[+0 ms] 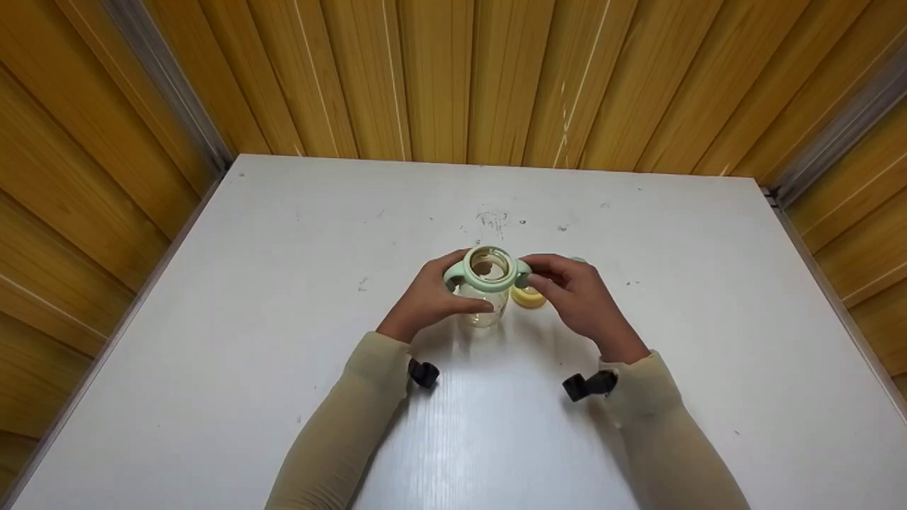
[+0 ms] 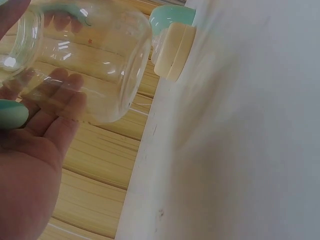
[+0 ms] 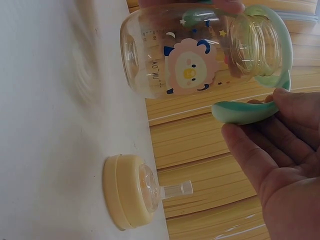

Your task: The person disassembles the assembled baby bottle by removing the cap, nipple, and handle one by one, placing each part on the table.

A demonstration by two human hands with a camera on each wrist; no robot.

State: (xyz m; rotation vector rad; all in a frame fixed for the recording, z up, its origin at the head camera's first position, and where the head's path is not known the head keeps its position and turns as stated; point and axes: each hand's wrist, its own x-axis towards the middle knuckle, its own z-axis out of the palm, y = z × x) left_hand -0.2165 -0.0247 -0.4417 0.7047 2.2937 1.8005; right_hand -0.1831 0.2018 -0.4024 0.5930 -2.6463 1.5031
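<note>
A clear baby bottle (image 1: 484, 315) with a printed animal face (image 3: 190, 70) is held just above the white table, its open neck upward. My left hand (image 1: 430, 297) grips it, thumb across the front and fingers behind the body. Around the neck sits a mint-green ring with two handles (image 1: 489, 286), tilted in the right wrist view. The right hand (image 1: 577, 294) pinches one handle (image 3: 245, 113) of this ring between thumb and fingers. Beside the bottle, a cream-yellow collar (image 3: 132, 192) stands on the table with a clear spout (image 3: 176, 189) pointing up.
Mostly hidden behind the right hand is a mint-green rounded cover (image 2: 172, 17), standing near the yellow collar. The white table (image 1: 283, 283) meets wood-patterned panels (image 1: 439, 85) at the back and sides. A black wrist mount (image 1: 592, 384) juts from each sleeve.
</note>
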